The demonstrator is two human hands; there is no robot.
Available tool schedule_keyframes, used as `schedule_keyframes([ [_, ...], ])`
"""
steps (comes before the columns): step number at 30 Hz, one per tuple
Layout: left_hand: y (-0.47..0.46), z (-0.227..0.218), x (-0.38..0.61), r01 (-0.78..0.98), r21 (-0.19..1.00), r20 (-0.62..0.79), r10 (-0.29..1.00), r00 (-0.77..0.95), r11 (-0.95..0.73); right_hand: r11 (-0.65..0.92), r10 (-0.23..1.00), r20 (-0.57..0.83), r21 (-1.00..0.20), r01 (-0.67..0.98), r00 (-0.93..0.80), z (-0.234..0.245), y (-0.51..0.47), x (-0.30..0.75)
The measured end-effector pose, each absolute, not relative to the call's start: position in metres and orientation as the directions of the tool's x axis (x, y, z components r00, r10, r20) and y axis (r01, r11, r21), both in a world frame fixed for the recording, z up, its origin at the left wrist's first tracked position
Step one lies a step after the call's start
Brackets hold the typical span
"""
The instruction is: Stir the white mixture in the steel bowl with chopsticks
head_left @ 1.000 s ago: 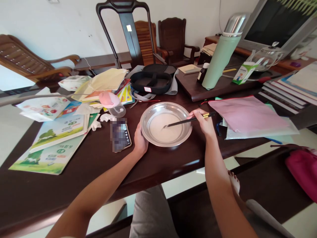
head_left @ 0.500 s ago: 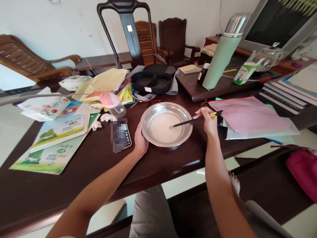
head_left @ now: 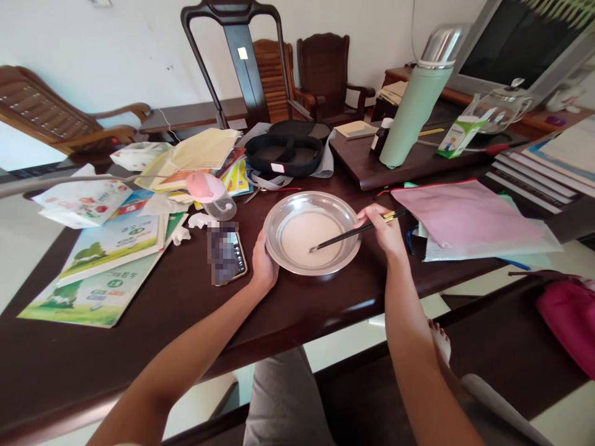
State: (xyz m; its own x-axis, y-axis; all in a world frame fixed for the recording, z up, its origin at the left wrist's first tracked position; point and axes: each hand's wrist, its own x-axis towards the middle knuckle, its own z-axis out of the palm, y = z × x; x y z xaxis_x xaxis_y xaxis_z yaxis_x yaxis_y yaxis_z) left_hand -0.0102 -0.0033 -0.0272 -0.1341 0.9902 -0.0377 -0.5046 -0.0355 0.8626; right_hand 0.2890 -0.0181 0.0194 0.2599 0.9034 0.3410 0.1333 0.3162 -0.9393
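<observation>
A round metal basin [head_left: 348, 214] with a whitish layer [head_left: 302, 232] in its bottom rests near the table's front edge. My left hand [head_left: 264, 265] grips its left rim, the fingers partly hidden beneath and behind it. In my right hand [head_left: 382, 230] is a pair of black chopsticks [head_left: 341, 237] with gold bands near the upper ends. They slant down to the left over the basin's right rim, their tips in the whitish stuff. Whether that stuff is liquid or powder I cannot tell.
A phone [head_left: 227, 254] lies left of the basin, with booklets [head_left: 106, 279] farther left. Behind are a pink-lidded container [head_left: 207, 186] and a black case [head_left: 283, 148]. A green thermos [head_left: 416, 114] stands at back right; a pink zip pouch [head_left: 465, 214] lies at right.
My right hand has shifted slightly left and down, and the chopstick tips have moved left and toward me in the basin. My left hand and the basin stay put.
</observation>
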Motion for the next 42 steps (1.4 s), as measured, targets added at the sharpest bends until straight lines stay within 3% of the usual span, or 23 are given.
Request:
schedule_keyframes([
  [7, -0.0033, -0.0258, -0.0098, -0.513, 0.857, -0.04, 0.99, -0.133, -0.035, 0.372, 0.835, 0.392, -0.919, 0.13, 0.385, 0.019, -0.0168, 0.2923],
  [12, -0.0025, -0.0273, -0.0102, -0.504, 0.863, -0.034, 0.99, -0.139, -0.041, 0.331, 0.905, 0.352, -0.935, 0.127, 0.238, 0.0193, -0.0182, 0.2885],
  [18, -0.0015, -0.0294, -0.0113, -0.513, 0.858, -0.045, 0.99, -0.136, -0.031, 0.379, 0.839, 0.391, -0.919, 0.11, 0.378, 0.018, -0.0154, 0.2917],
  [23, -0.0011, -0.029, -0.0114, -0.526, 0.85, -0.04, 0.99, -0.132, -0.035, 0.322, 0.91, 0.34, -0.94, 0.113, 0.236, 0.0183, -0.0172, 0.2889],
  [29, -0.0022, -0.0278, -0.0107, -0.512, 0.858, -0.018, 0.992, -0.128, -0.05, 0.367, 0.835, 0.388, -0.921, 0.132, 0.39, 0.0171, -0.0149, 0.2917],
  [35, -0.002, -0.0285, -0.0103, -0.514, 0.857, -0.03, 0.99, -0.14, -0.046, 0.336, 0.898, 0.359, -0.933, 0.129, 0.253, 0.0178, -0.0166, 0.2876],
  [40, -0.0025, -0.0266, -0.0103, -0.521, 0.853, -0.036, 0.991, -0.131, -0.038, 0.367, 0.835, 0.391, -0.92, 0.138, 0.388, 0.0184, -0.0165, 0.2903],
  [42, -0.0028, -0.0258, -0.0103, -0.522, 0.852, -0.036, 0.991, -0.128, -0.037, 0.349, 0.862, 0.366, -0.93, 0.111, 0.352, 0.018, -0.0175, 0.29],
])
